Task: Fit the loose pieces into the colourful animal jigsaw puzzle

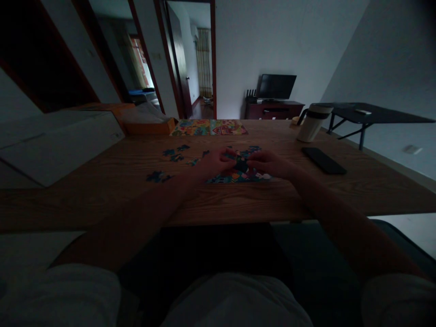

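Piece (241, 164): between both hands' fingertips, just over puzzle (231, 178)
Left hand (214, 163): pinches Piece's left edge
Right hand (270, 164): pinches right edge, equally near

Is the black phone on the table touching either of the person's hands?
No, the phone lies on the table, apart to the right of the right hand.

We find bare wooden table (357, 190) right of our hands; the phone (323, 160) and mug (311, 122) block farther right, loose puzzle pieces (158, 176) crowd left.
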{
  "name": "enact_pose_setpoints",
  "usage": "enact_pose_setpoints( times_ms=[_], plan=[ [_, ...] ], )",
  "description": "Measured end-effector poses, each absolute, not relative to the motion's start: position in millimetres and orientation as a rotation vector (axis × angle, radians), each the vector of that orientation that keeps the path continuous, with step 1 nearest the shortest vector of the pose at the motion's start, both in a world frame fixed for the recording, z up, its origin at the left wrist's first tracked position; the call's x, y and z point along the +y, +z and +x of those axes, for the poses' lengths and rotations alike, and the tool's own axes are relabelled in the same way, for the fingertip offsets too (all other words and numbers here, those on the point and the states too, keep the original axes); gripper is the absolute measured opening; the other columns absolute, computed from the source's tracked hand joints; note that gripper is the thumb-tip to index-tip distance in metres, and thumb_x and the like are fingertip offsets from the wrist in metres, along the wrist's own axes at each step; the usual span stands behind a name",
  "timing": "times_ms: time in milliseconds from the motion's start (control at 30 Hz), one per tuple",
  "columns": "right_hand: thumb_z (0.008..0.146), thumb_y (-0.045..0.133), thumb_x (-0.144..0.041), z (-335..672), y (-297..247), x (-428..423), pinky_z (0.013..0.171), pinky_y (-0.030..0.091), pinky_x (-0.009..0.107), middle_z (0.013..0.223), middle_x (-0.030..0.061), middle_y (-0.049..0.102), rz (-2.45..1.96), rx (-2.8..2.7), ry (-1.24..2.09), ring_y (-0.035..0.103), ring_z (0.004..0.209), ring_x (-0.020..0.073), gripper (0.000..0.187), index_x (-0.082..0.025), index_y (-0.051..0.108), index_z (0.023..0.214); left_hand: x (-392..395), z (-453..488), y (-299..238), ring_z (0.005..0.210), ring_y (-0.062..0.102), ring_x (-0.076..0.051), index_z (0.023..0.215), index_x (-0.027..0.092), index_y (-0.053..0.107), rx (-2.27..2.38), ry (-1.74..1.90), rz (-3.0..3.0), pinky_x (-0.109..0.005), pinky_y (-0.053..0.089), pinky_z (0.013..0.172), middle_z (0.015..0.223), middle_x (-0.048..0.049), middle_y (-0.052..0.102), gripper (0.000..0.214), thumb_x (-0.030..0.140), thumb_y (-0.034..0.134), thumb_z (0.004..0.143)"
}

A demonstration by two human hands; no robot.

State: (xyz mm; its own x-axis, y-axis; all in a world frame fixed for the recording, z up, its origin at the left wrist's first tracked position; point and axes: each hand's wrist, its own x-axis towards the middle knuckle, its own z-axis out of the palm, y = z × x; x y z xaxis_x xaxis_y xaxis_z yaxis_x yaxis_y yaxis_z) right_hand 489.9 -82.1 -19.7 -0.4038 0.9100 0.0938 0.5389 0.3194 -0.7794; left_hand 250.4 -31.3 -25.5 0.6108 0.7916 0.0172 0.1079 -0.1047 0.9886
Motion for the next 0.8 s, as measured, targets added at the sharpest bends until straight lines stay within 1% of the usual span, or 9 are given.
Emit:
enact_pose_setpoints(
  times_ms=[133,233,367,433,500,600,633,733,800],
  plan=[
    [0.083,0.064,-0.056,498,-20,-77,0.063,0.041,0.029,0.075,0.0030,0.062,-1.295,-2.009,0.867,0.051,0.067,0.0152,0.038,-0.019,0.066,0.079,-31,250,-31,0.079,0.074,-0.018,0.121,0.013,0.059,0.681,0.611,1.672,-0.029,0.061,0.076,0.088,-0.0079,0.075,0.037,0.018,0.077,0.089],
    [0.079,0.068,-0.053,513,-19,-73,0.059,0.040,0.028,0.074,0.0019,0.059,-1.345,-1.799,0.926,0.050,0.065,0.0145,0.033,-0.020,0.062,0.078,-35,244,-21,0.080,0.073,-0.018,0.123,0.013,0.058,0.683,0.650,1.694,-0.031,0.061,0.076,0.096,-0.0105,0.075,0.035,0.019,0.072,0.091],
    [0.085,0.064,-0.040,535,-19,-67,0.054,0.040,0.028,0.065,0.0009,0.054,-1.447,-1.567,0.891,0.050,0.058,0.0148,0.020,-0.021,0.059,0.081,-23,212,15,0.077,0.072,-0.018,0.120,0.017,0.059,0.724,0.962,1.773,-0.032,0.058,0.072,0.102,-0.0091,0.074,0.028,0.024,0.066,0.094],
    [0.089,0.060,-0.033,543,-21,-63,0.054,0.041,0.029,0.065,0.0023,0.057,-1.553,-1.541,0.767,0.053,0.058,0.0160,0.014,-0.021,0.059,0.081,-5,186,34,0.076,0.070,-0.018,0.117,0.019,0.061,0.804,1.165,1.818,-0.032,0.056,0.072,0.098,-0.0056,0.074,0.023,0.027,0.063,0.096],
    [0.090,0.059,-0.027,548,-24,-60,0.057,0.043,0.030,0.072,0.0051,0.063,-1.659,-1.558,0.553,0.057,0.062,0.0173,0.012,-0.020,0.059,0.080,18,155,44,0.081,0.068,-0.017,0.118,0.020,0.061,0.990,1.248,1.919,-0.031,0.054,0.075,0.099,-0.0036,0.073,0.022,0.027,0.062,0.097],
    [0.089,0.063,-0.027,552,-28,-56,0.061,0.045,0.032,0.079,0.0074,0.068,-1.744,-1.574,0.302,0.062,0.067,0.0193,0.011,-0.020,0.059,0.081,49,112,33,0.091,0.065,-0.017,0.114,0.016,0.064,1.423,1.076,2.088,-0.028,0.051,0.081,0.105,-0.0052,0.072,0.022,0.023,0.065,0.093],
    [0.089,0.064,-0.028,552,-28,-55,0.062,0.046,0.032,0.080,0.0076,0.069,-1.758,-1.564,0.268,0.063,0.069,0.0198,0.011,-0.020,0.059,0.083,56,101,24,0.094,0.064,-0.019,0.111,0.013,0.065,1.512,1.011,2.080,-0.029,0.050,0.082,0.107,-0.0083,0.071,0.020,0.020,0.064,0.092],
    [0.089,0.065,-0.028,555,-29,-54,0.065,0.049,0.033,0.082,0.0083,0.071,-1.788,-1.537,0.237,0.067,0.073,0.0216,0.010,-0.020,0.060,0.089,63,82,-6,0.100,0.065,-0.023,0.113,0.012,0.066,1.676,0.751,2.064,-0.031,0.052,0.083,0.115,-0.0120,0.070,0.025,0.018,0.064,0.089],
    [0.089,0.064,-0.029,558,-30,-53,0.067,0.050,0.035,0.082,0.0091,0.072,-1.795,-1.536,0.233,0.069,0.075,0.0235,0.010,-0.020,0.060,0.091,60,79,-18,0.101,0.066,-0.024,0.119,0.014,0.066,1.674,0.647,2.063,-0.031,0.052,0.083,0.117,-0.0110,0.070,0.032,0.018,0.066,0.087]
  ],
)
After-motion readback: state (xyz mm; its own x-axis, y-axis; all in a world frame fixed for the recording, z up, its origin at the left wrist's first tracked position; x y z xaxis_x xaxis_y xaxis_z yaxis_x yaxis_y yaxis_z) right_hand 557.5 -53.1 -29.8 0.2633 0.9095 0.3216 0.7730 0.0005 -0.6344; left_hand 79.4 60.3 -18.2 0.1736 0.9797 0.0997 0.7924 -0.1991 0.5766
